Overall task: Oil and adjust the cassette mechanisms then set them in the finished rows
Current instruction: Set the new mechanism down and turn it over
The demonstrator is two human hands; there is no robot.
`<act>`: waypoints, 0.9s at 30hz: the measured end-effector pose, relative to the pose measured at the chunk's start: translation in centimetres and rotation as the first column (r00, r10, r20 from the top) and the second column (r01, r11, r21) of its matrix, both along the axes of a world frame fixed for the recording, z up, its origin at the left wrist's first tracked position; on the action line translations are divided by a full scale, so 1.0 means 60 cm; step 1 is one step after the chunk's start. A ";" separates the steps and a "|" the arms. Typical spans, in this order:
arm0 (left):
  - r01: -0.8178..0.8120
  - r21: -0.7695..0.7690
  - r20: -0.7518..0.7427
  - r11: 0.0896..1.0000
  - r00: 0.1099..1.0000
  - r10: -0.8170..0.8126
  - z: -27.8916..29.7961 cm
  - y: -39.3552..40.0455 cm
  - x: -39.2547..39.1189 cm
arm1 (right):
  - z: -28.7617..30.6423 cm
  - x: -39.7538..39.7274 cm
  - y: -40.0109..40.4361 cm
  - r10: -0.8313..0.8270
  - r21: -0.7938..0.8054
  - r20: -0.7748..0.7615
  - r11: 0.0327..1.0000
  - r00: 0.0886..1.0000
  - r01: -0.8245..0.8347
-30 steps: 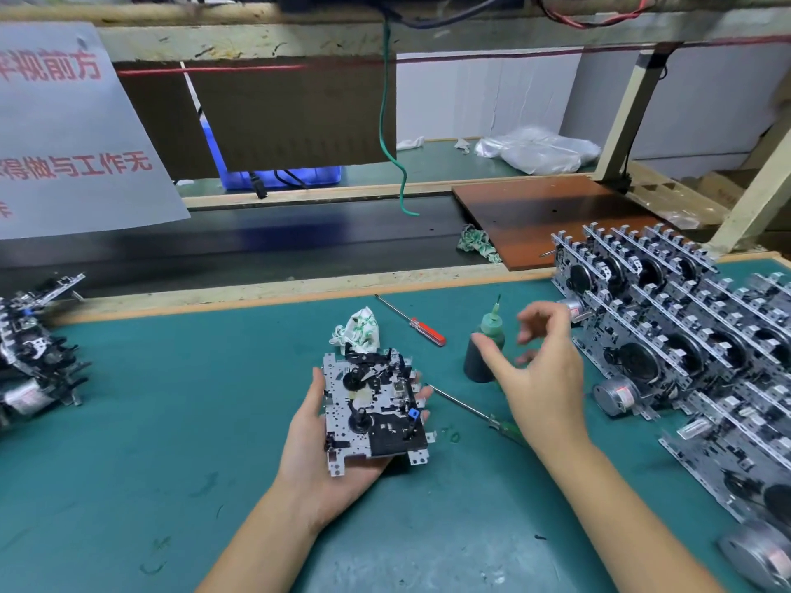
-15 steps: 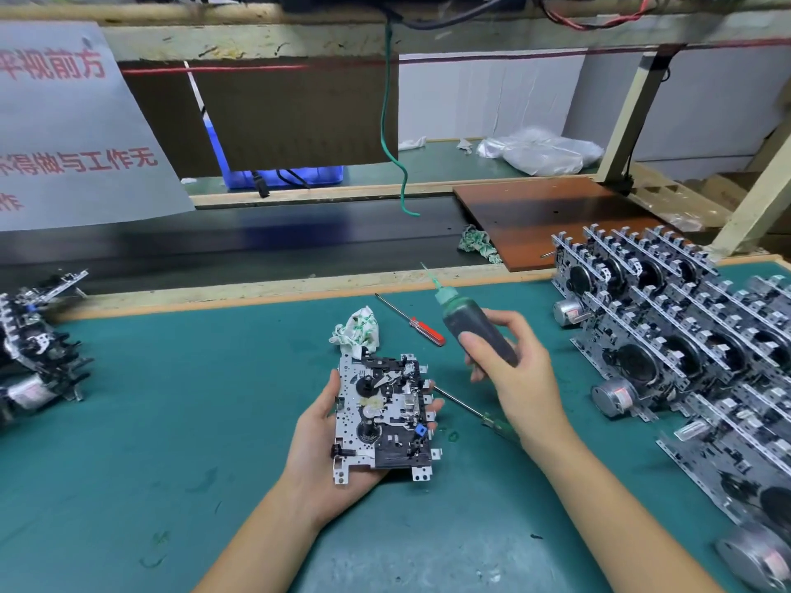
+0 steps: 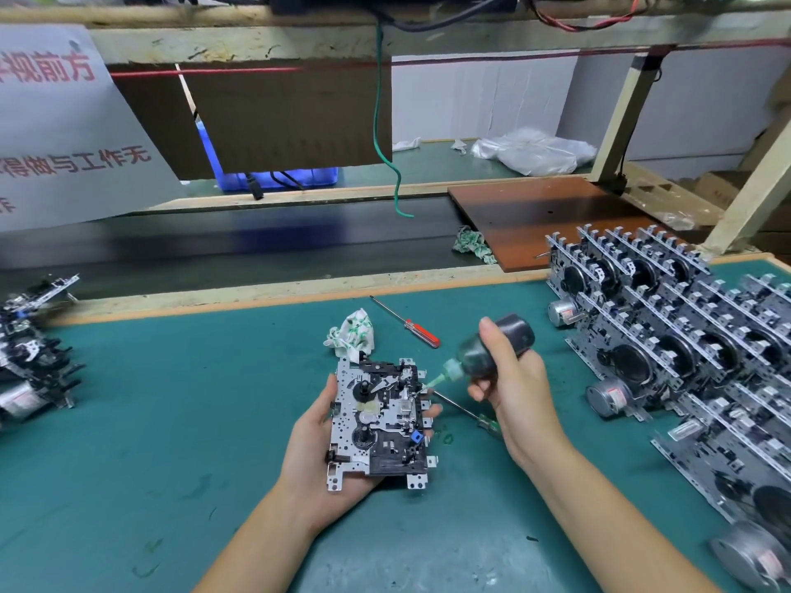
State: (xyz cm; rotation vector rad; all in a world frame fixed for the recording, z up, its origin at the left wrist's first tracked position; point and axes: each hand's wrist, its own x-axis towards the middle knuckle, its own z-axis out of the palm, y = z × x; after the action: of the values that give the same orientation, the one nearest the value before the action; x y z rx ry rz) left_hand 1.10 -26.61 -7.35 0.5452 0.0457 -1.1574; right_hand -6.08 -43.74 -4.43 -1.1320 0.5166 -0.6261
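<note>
A cassette mechanism (image 3: 379,421), a metal plate with black spindles and a small blue part, lies face up in my left hand (image 3: 312,447), whose fingers curl round its edges above the green mat (image 3: 171,421). My right hand (image 3: 513,391) grips a dark oil bottle (image 3: 492,346) tipped sideways. Its green nozzle (image 3: 441,376) touches the mechanism's upper right edge. Rows of finished mechanisms (image 3: 685,336) with round motors stand on the right.
A red-handled screwdriver (image 3: 406,323) and a crumpled rag (image 3: 353,333) lie behind the mechanism. A green-handled screwdriver (image 3: 466,410) lies under my right hand. More mechanisms (image 3: 30,348) are piled at the left edge. A brown board (image 3: 548,216) sits behind the rows.
My right hand picked the oil bottle up off the mat, tipped it over, and brought its nozzle down to the mechanism. My left hand turned the mechanism slightly.
</note>
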 end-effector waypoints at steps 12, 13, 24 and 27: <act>0.019 -0.020 -0.013 1.000 1.000 -0.020 0.000 0.001 0.001 | 0.003 0.000 0.006 -0.028 -0.174 0.003 0.984 1.000 0.028; 0.021 -0.018 -0.013 1.000 1.000 -0.022 0.000 0.001 0.001 | 0.002 0.000 0.006 -0.027 -0.177 0.007 0.984 1.000 0.028; 0.011 0.009 -0.001 1.000 1.000 -0.011 -0.002 0.000 0.002 | -0.005 0.001 0.002 -0.017 -0.203 0.018 0.979 1.000 0.020; 0.009 0.008 0.001 1.000 1.000 -0.009 -0.002 0.001 0.002 | -0.005 0.001 0.004 -0.011 -0.209 0.029 0.978 1.000 0.017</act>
State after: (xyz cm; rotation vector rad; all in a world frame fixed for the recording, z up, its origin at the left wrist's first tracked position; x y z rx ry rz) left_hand 1.19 -26.58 -7.46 0.5540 0.0470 -1.1665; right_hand -6.00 -43.50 -4.75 -1.3171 0.4423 -0.7199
